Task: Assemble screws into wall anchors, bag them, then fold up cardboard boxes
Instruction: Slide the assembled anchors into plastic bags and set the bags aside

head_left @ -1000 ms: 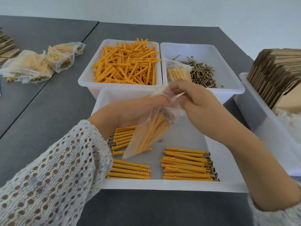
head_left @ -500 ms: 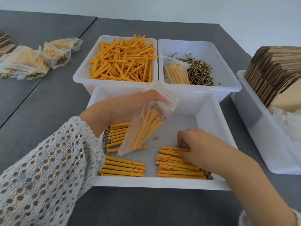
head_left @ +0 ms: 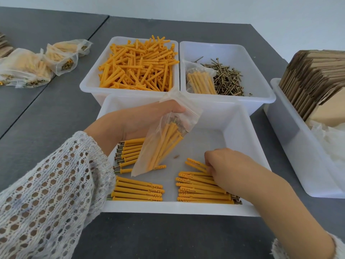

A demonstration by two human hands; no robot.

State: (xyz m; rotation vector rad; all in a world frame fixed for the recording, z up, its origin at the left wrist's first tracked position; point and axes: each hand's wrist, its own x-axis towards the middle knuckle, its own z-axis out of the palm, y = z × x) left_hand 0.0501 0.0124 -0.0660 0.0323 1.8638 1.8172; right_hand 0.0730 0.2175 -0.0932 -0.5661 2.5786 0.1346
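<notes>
Two hands work over the white front tray (head_left: 175, 208) on the gray counter (head_left: 56, 113). The left hand (head_left: 134, 122) pinches the top of a thin clear bag (head_left: 164, 143) and holds it up over the tray. Some orange anchors with screws in them are already inside, and the bag hangs at a slant. The right hand (head_left: 229, 167) reaches down to the pile of finished anchors (head_left: 201, 189) at the right of the tray. Its fingers curl around a few of them.

More finished ones lie in neat rows on the left side of the tray (head_left: 138, 189). Behind it, one tub holds loose orange anchors (head_left: 138, 64). The tub next to it holds loose screws (head_left: 227, 79) and one filled bag (head_left: 199, 79). More full bags (head_left: 37, 66) lie far to the left. Flat cardboard boxes (head_left: 313, 79) stand in a bin on the right.

I think the bag is soft and floppy, so it is best held by its top edge to keep the mouth open. The anchors look light and stiff, and smooth plastic may slip. A small bunch held around the middle should slide in point first.
</notes>
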